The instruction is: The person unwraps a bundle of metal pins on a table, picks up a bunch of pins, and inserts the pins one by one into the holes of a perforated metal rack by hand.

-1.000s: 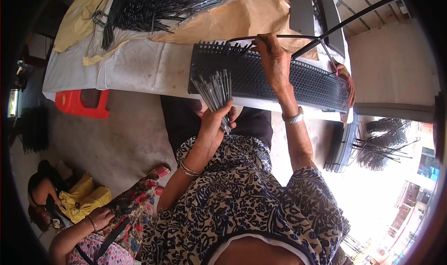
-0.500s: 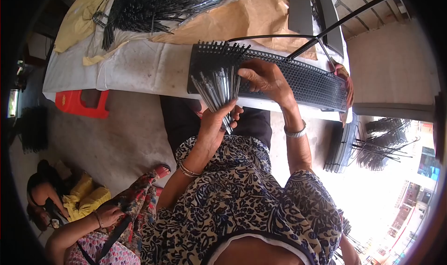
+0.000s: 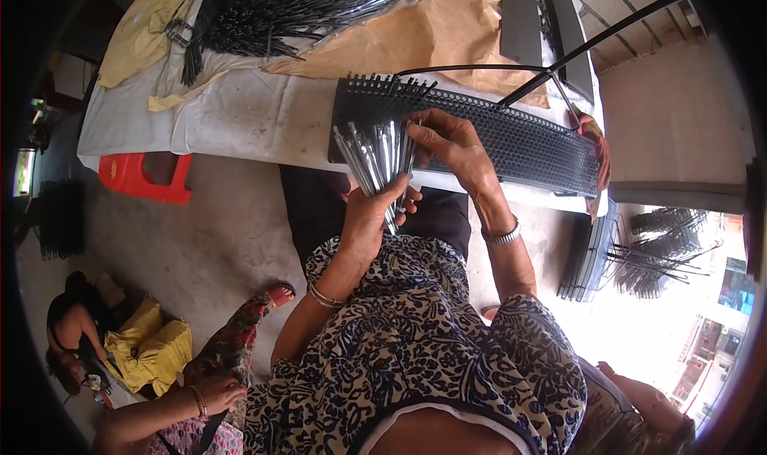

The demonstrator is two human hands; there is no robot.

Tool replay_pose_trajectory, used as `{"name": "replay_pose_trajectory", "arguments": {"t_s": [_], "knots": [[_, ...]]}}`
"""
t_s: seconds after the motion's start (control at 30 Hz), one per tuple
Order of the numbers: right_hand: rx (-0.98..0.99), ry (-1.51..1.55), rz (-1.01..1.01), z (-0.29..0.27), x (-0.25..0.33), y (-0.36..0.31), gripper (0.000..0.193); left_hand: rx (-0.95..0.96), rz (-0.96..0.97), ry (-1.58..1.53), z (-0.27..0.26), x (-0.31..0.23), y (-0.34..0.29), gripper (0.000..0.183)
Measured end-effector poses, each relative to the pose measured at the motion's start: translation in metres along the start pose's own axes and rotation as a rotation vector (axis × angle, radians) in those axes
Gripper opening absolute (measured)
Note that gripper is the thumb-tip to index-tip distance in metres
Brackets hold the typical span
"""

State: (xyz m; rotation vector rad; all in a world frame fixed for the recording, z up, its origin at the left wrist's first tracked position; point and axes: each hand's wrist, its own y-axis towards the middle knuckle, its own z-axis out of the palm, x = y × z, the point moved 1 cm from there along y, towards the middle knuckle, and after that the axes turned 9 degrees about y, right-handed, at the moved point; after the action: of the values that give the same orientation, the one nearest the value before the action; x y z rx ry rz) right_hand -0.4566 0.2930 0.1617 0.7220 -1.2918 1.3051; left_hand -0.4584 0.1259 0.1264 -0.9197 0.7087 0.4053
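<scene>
My left hand (image 3: 372, 214) is closed around the lower part of a fanned bundle of thin, shiny dark rods (image 3: 374, 161), held over my lap by the table edge. Thumb and forefinger of my right hand (image 3: 462, 153) come together at the upper tip of a rod on the bundle's right side. Just behind both hands lies a long black perforated panel (image 3: 519, 139) along the table's near edge. Short rods stand up in a row at the panel's left end. My left fingertips show partly beyond the rods.
A big heap of black rods (image 3: 264, 15) lies on brown paper (image 3: 439, 23) on the white-covered table (image 3: 232, 119). A black bar frame (image 3: 595, 46) rises at right. A red stool (image 3: 144, 179) stands left below. Other people sit nearby; one person's hand (image 3: 220, 393) is at lower left.
My right thumb and forefinger have come down and inward to the rod tips. The bundle stays in my left hand. The view has shifted slightly, and an arm now shows at lower right.
</scene>
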Motion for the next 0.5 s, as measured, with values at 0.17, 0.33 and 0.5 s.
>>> {"name": "replay_pose_trajectory", "arguments": {"t_s": [0.17,0.33,0.5], "knots": [[0.114,-0.062,0.054,-0.0014,-0.0035,0.0003,0.017,0.008,0.059,0.075,0.0001,-0.0024,-0.0018,0.022],[0.083,-0.059,0.047,0.0024,-0.0004,-0.0012,0.014,0.009,0.055,0.040,0.0037,-0.0073,-0.0057,0.021],[0.072,-0.036,0.036,0.0000,-0.0029,-0.0016,0.015,-0.064,0.060,0.038,0.0029,-0.0055,-0.0060,0.021]]}}
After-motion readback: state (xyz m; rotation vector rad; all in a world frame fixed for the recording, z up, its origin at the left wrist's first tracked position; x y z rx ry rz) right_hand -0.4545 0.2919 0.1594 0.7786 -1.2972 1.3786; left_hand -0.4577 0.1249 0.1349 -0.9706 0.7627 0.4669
